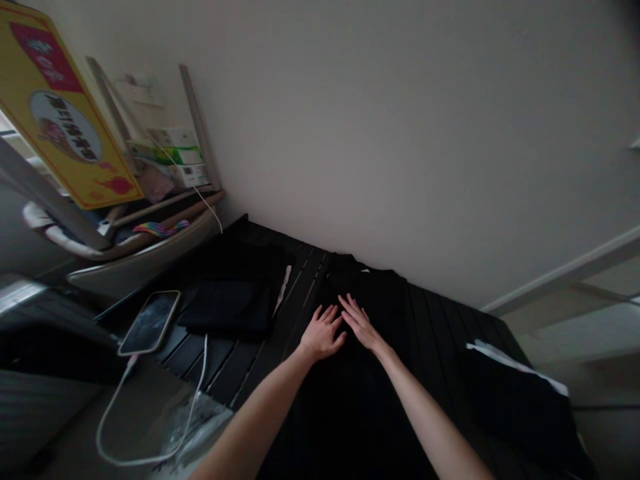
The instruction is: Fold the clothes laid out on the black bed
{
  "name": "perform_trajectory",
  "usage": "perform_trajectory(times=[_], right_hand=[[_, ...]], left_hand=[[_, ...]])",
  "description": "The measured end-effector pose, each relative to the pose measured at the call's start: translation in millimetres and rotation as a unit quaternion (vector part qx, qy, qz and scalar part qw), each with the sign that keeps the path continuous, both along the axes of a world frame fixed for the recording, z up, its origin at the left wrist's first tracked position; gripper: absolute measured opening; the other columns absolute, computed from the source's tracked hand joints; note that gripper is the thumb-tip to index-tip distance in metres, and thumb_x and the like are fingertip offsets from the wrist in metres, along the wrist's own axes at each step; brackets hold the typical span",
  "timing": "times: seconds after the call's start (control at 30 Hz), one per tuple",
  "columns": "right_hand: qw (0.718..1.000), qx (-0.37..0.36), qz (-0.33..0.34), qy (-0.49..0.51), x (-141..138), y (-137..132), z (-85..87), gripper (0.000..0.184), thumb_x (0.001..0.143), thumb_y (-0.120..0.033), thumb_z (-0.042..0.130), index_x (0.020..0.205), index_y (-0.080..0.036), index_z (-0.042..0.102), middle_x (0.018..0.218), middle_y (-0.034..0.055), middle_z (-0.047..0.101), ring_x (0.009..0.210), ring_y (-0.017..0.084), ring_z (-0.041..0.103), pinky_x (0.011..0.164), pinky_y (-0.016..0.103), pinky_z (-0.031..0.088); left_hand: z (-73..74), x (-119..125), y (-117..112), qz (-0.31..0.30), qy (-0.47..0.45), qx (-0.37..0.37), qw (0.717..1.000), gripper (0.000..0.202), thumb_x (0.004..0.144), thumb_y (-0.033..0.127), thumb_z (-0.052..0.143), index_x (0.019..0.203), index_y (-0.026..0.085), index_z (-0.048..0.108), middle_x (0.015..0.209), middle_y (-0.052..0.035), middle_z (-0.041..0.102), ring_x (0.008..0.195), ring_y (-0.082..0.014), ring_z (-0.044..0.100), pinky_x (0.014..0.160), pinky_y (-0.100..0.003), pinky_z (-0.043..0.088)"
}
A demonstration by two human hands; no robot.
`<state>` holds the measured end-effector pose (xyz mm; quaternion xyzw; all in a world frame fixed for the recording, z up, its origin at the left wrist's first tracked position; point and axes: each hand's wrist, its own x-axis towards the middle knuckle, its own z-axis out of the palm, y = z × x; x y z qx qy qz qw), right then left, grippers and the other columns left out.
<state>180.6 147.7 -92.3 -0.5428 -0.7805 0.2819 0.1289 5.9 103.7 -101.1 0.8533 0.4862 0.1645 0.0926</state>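
A black garment (383,293) lies spread over the dark slatted table (433,320), with a small white tag near its far end. My left hand (323,333) rests flat on the cloth, its fingers stretched out toward the wall. Beside it, my right hand (361,323) also lies flat on the garment, fingers extended and angled to the left. The fingertips of the two hands are close together. Neither hand holds anything. The near part of the garment is too dark to make out its outline.
Left of my hands is a folded black cloth (227,307). A phone (150,323) with a white cable (103,427) lies at the table's left edge, above a clear plastic bag (200,420). More dark cloth with a white edge (520,367) is at right. A yellow box (65,113) stands back left.
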Motion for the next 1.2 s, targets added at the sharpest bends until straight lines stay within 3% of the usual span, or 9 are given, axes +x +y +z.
perform_trajectory(times=[0.1, 0.17, 0.27, 0.47, 0.7, 0.83, 1.0, 1.1, 1.2], right_hand=[[0.999, 0.027, -0.035, 0.000, 9.9, -14.9, -1.5, 0.063, 0.094, -0.047, 0.028, 0.152, -0.031, 0.011, 0.160, 0.0026, 0.012, 0.146, 0.020, 0.013, 0.115, 0.046, 0.020], [0.996, 0.050, -0.068, -0.012, 23.0, -35.9, -3.6, 0.067, 0.091, -0.043, 0.036, 0.152, -0.025, 0.016, 0.158, 0.0062, 0.020, 0.145, 0.022, 0.015, 0.115, 0.046, 0.021], [0.989, 0.080, -0.117, -0.042, 52.9, -82.5, -10.6, 0.064, 0.086, -0.035, 0.042, 0.147, -0.018, 0.030, 0.152, 0.0120, 0.033, 0.141, 0.026, 0.028, 0.113, 0.046, 0.028], [0.974, 0.120, -0.167, -0.096, 107.9, -191.2, -20.8, 0.054, 0.087, -0.030, 0.036, 0.139, -0.015, 0.038, 0.133, 0.0150, 0.055, 0.123, 0.025, 0.053, 0.099, 0.040, 0.046], [0.943, 0.065, -0.199, -0.257, 91.3, -268.0, 17.5, 0.041, 0.089, -0.020, 0.033, 0.125, -0.018, 0.051, 0.111, 0.0144, 0.068, 0.091, 0.026, 0.070, 0.072, 0.035, 0.055], [0.915, 0.031, -0.200, -0.350, 75.2, -286.0, 51.9, 0.037, 0.089, -0.017, 0.036, 0.122, -0.016, 0.054, 0.095, 0.0138, 0.072, 0.076, 0.025, 0.071, 0.062, 0.032, 0.052], [0.926, 0.014, -0.190, -0.325, 55.9, -290.3, 87.5, 0.036, 0.093, -0.020, 0.034, 0.125, -0.013, 0.051, 0.096, 0.0123, 0.073, 0.082, 0.024, 0.071, 0.065, 0.031, 0.052], [0.945, 0.042, -0.180, -0.270, 37.8, -296.3, 90.0, 0.037, 0.096, -0.023, 0.029, 0.124, -0.017, 0.053, 0.107, 0.0118, 0.071, 0.092, 0.023, 0.070, 0.072, 0.030, 0.053], [0.967, -0.002, -0.100, -0.233, 24.0, -312.3, 76.3, 0.041, 0.092, -0.023, 0.039, 0.131, -0.017, 0.052, 0.127, 0.0134, 0.062, 0.108, 0.023, 0.064, 0.086, 0.030, 0.051]], left_hand=[[0.3, -0.6, -0.4, 0.004, -0.002, 0.004, 1.000, 0.055, 0.094, 0.050, 0.033, 0.138, 0.019, 0.045, 0.150, -0.0117, 0.038, 0.141, -0.0259, 0.029, 0.116, -0.048, 0.016], [0.1, -1.0, -0.2, 0.003, -0.005, 0.009, 1.000, 0.054, 0.095, 0.050, 0.033, 0.137, 0.019, 0.046, 0.149, -0.0117, 0.039, 0.140, -0.0254, 0.030, 0.116, -0.047, 0.017], [-1.2, -1.0, 0.5, 0.003, -0.001, 0.015, 1.000, 0.052, 0.095, 0.048, 0.033, 0.136, 0.020, 0.047, 0.148, -0.0111, 0.041, 0.140, -0.0246, 0.031, 0.116, -0.046, 0.018], [-1.8, 2.6, -0.8, 0.014, 0.001, 0.025, 1.000, 0.049, 0.091, 0.041, 0.041, 0.133, 0.018, 0.049, 0.146, -0.0114, 0.044, 0.138, -0.0233, 0.035, 0.116, -0.043, 0.020], [17.4, 1.4, -20.6, 0.049, -0.013, 0.047, 0.998, 0.042, 0.091, 0.032, 0.040, 0.129, 0.018, 0.052, 0.149, -0.0103, 0.039, 0.137, -0.0261, 0.033, 0.112, -0.046, 0.024], [25.3, -11.7, -52.2, 0.042, -0.007, 0.047, 0.998, 0.039, 0.088, 0.020, 0.041, 0.125, 0.018, 0.054, 0.140, -0.0106, 0.050, 0.130, -0.0248, 0.042, 0.108, -0.045, 0.031], [21.3, -43.6, -120.8, 0.003, 0.010, 0.027, 1.000, 0.035, 0.086, 0.020, 0.048, 0.120, 0.018, 0.058, 0.135, -0.0098, 0.055, 0.124, -0.0230, 0.049, 0.104, -0.040, 0.037], [19.8, -66.7, -165.0, -0.033, 0.010, 0.021, 0.999, 0.040, 0.090, 0.021, 0.044, 0.129, 0.019, 0.052, 0.141, -0.0088, 0.050, 0.132, -0.0217, 0.043, 0.110, -0.041, 0.033], [22.0, -90.0, -199.8, -0.090, 0.018, 0.028, 0.995, 0.047, 0.091, 0.020, 0.042, 0.138, 0.021, 0.043, 0.147, -0.0067, 0.044, 0.138, -0.0213, 0.035, 0.113, -0.043, 0.029]])
